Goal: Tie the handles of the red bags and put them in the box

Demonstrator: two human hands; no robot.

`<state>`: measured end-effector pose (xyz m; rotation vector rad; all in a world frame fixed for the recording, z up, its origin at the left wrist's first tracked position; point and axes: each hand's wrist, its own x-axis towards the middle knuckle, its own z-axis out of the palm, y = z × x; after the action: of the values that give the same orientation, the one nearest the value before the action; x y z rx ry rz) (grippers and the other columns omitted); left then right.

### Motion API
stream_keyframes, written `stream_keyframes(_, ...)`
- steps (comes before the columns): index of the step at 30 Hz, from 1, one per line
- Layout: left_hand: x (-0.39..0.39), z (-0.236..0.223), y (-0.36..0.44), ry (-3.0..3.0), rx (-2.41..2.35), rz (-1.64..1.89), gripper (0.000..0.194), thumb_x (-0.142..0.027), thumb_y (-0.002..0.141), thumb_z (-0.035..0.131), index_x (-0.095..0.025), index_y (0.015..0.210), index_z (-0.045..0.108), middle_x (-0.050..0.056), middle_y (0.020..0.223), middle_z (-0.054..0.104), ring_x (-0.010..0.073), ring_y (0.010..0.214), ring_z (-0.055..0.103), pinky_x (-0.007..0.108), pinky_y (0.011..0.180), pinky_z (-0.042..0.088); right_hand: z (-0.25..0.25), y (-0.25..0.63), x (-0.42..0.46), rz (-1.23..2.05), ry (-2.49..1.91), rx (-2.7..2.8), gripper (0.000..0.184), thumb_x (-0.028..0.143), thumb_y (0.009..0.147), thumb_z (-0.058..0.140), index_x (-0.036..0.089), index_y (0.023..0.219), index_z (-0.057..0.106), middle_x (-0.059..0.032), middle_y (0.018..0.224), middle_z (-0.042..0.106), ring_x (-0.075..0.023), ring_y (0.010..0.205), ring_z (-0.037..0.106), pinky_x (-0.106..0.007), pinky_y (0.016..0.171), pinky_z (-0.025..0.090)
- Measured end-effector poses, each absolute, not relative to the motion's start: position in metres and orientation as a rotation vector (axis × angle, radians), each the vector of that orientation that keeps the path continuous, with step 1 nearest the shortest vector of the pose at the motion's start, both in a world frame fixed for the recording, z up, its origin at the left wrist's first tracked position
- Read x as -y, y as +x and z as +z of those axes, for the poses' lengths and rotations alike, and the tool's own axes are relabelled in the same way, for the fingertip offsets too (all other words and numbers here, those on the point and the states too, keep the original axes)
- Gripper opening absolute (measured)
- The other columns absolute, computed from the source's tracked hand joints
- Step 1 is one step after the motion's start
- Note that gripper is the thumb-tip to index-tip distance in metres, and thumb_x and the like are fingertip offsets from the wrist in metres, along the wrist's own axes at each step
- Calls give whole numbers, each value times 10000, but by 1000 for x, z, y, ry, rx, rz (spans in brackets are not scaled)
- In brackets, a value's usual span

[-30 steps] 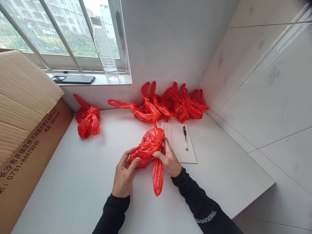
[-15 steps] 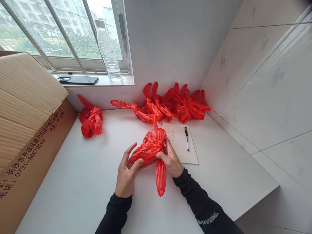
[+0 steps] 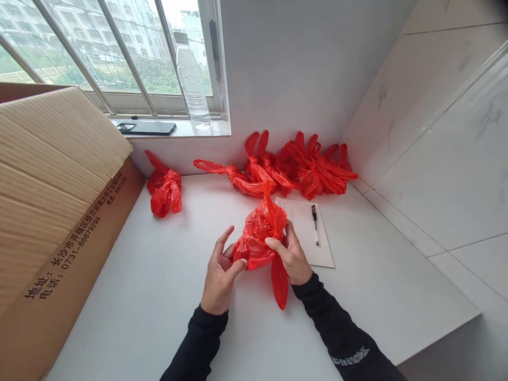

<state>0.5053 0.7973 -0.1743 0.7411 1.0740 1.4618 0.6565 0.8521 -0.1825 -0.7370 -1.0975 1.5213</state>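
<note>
A knotted red plastic bag is held up over the white table between my two hands. My left hand pinches its lower left side with the thumb in front and the index finger sticking out. On the right, my right hand grips it near the knot, thumb across the front and fingers behind. One bag handle points up and the other hangs down beside my right hand. What lies inside the bag is hidden. Behind it are several more tied red bags heaped against the wall, and one red bag sits apart at the left.
An open cardboard box stands along the left side. A notepad with a black-capped pen lies right of centre. On the windowsill are a phone and a clear water bottle. Tiled wall rises at the right.
The view has shifted, so everything sits farther right in the picture. The held bag is turned slightly between my hands, and both hands keep hold of it.
</note>
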Motion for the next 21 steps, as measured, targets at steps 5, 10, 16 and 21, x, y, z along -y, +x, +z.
stream_keyframes(5,-799,-171,499,393,-909,1304,594,-386,825,623,-146,1365,564,148,1111,752,305,1001,723,421,823,587,-189,659,-855,1483,-767,1052,417,211,797,617,305,1202,581,0,1032,665,-222,922,623,-369,880,534)
stream_keyframes(10,-800,-174,502,325,-840,1211,375,-462,835,680,-163,1056,723,130,1065,766,329,981,731,404,770,601,-188,659,-849,1605,-741,1139,370,229,806,577,298,1164,638,4,923,661,-219,803,591,-349,763,513)
stream_keyframes(16,-799,-178,503,477,-977,1439,369,-389,802,782,-183,1087,670,71,1075,768,251,936,738,330,786,582,-181,656,-846,1469,-794,1327,213,357,927,593,254,1095,673,-20,1009,685,-247,972,619,-384,911,499)
stream_keyframes(21,-799,-180,504,582,-1044,1514,414,-348,736,846,-230,1003,553,2,864,770,194,736,741,282,674,560,-184,656,-848,1543,-862,1306,319,452,867,718,242,1098,652,-22,1015,712,-238,913,656,-385,853,544)
